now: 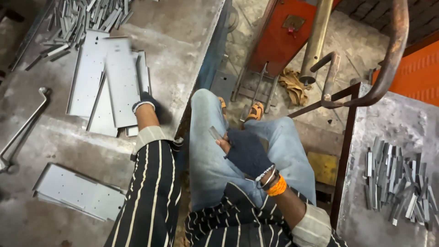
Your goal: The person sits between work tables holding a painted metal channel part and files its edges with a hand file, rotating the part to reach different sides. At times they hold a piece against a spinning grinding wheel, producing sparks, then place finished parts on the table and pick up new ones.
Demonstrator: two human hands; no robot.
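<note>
The right hand (244, 151), in a dark fingerless glove, is pinching a small metal strip (216, 133) over the lap: a short, flat, grey sliver with a dull shine, tilting up from the fingertips. The left hand (147, 103), also gloved, is resting on the edge of a stack of flat grey metal panels (120, 77) on the workbench (183, 32); whether it is gripping them cannot be told.
</note>
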